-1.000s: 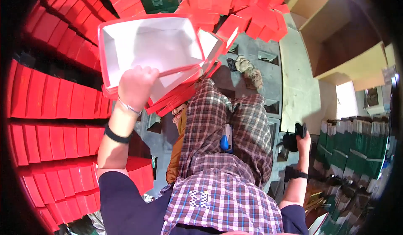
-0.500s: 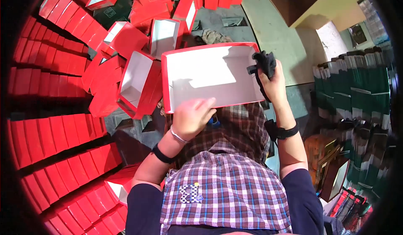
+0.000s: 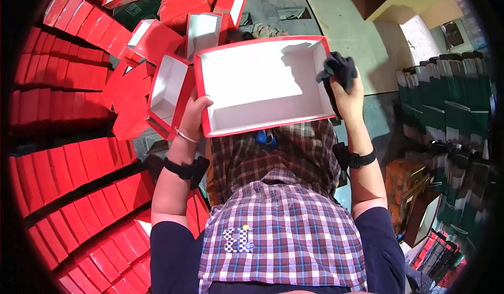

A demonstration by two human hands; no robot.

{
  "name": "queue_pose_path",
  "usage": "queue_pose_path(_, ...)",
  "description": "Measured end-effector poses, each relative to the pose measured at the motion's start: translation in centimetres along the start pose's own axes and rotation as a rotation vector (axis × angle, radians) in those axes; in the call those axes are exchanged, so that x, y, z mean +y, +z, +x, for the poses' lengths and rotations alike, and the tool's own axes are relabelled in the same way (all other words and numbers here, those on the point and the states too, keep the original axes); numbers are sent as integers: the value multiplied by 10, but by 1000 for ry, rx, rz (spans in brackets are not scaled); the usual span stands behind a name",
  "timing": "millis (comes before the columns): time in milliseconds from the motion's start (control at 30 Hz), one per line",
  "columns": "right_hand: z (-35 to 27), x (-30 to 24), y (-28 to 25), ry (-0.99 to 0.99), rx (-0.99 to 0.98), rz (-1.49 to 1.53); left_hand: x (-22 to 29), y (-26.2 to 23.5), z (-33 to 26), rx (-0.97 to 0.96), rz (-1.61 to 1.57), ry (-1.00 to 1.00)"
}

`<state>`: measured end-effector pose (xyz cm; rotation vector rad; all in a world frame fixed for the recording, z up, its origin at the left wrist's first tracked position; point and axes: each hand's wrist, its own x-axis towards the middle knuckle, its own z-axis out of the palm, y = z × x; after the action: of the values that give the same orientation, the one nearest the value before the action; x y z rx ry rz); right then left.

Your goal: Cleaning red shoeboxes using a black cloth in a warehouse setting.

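A shallow red cardboard box [image 3: 268, 116] with a white inside is held up in front of me, its open side toward me and nothing in it. My left hand [image 3: 193, 114] grips its left side, thumb over the edge and the other fingers hidden behind. At the right side, my right hand [image 3: 348, 98] is closed around a bunched black cloth [image 3: 338, 71]. That cloth presses against the box's right edge; whether the right fingers also grip the box is hidden. My plaid apron [image 3: 278, 231] lies just below.
Rows of stacked red boxes [image 3: 58, 168] line the left side. More open red boxes [image 3: 168, 89] lie loosely heaped beyond my left hand. Bundled dark green flat cartons [image 3: 451, 105] stand on the right, with a large brown carton [image 3: 404, 0] at the far right.
My left hand has moved from the box's near edge to its left side and now grips it. The box has risen slightly away from me. The right hand still holds the cloth.
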<state>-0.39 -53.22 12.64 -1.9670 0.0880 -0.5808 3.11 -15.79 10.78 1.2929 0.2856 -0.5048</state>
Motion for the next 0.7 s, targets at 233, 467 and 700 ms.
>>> queue_pose_path(233,13,-6,-35,-73,200,-98,2,52,-36,326,394,808)
queue_pose_path(467,6,-22,-10,-297,10,-298,-31,56,-30,307,586,902)
queue_pose_path(700,-7,14,-46,210,261,231,-26,60,-45,196,1010,1175)
